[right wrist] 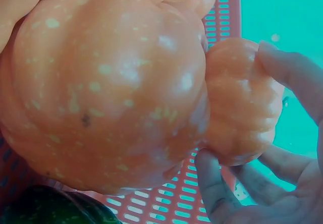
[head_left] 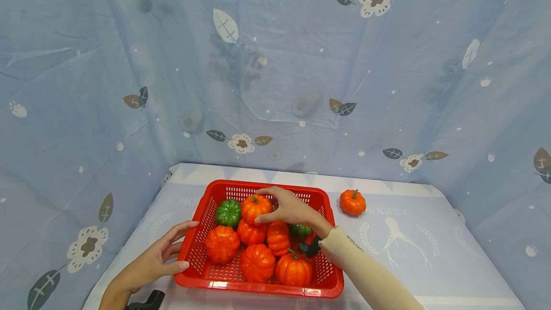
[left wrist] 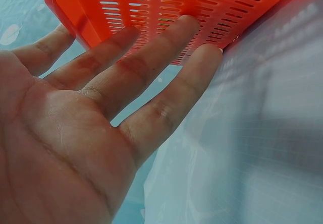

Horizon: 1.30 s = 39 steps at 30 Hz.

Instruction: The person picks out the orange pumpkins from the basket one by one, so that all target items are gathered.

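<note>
A red plastic basket [head_left: 258, 287] with slotted walls holds several small orange pumpkins [head_left: 257, 263] and two green ones, one at the left [head_left: 228, 213] and another partly under my right wrist [head_left: 300, 231]. My right hand [head_left: 289, 207] grips an orange pumpkin [head_left: 253, 208] on top of the pile, thumb on the near side and fingers behind. In the right wrist view, that pumpkin [right wrist: 242, 103] sits between thumb and fingers, beside a larger-looking one. Against the basket's left side rests my left hand [head_left: 148, 260]; its extended fingers [left wrist: 146, 65] touch the slotted wall.
One orange pumpkin [head_left: 353, 203] lies on the table right of the basket. A patterned cloth [head_left: 396, 238] covers the table, and blue floral curtains [head_left: 280, 85] close off the back and sides. Black devices [head_left: 310, 248] sit at both wrists.
</note>
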Motion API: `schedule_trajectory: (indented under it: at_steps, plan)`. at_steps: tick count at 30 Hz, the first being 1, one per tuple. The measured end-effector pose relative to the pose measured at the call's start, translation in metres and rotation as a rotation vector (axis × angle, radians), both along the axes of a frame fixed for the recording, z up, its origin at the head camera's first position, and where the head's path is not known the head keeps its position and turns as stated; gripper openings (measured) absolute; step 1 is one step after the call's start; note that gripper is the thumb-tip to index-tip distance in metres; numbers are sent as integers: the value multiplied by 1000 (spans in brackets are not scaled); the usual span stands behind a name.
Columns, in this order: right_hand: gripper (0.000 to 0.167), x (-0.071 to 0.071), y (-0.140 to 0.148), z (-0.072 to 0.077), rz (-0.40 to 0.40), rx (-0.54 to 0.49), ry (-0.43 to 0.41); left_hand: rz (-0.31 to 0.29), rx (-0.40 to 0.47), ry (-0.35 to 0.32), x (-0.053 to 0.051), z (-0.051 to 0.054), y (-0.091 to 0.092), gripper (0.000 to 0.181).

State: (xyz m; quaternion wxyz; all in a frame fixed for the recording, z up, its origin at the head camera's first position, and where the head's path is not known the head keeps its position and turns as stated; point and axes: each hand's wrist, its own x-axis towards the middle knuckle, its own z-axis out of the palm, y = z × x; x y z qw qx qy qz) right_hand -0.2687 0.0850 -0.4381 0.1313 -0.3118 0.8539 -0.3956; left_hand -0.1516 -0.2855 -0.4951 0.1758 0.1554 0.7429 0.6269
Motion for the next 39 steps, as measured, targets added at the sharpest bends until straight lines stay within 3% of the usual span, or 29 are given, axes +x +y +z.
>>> schedule_trajectory:
  at_steps: [7, 20, 26, 31, 39]
  plan:
    - [76, 1, -1, 1, -6, 33, 14, 10, -3, -13, -1, 0, 0, 77]
    - [78, 2, 11, 6, -51, -16, 54, 19, 2, -19, 0, 2, 2, 77]
    - [76, 2, 20, 15, -63, -34, 118, 28, 3, -28, 0, 1, 1, 77]
    - [76, 4, 31, 22, -115, -32, 149, 41, -14, -27, 2, 1, -1, 77]
    - [80, 10, 56, 29, -214, -32, 122, 48, -29, -25, 0, 0, 1, 77]
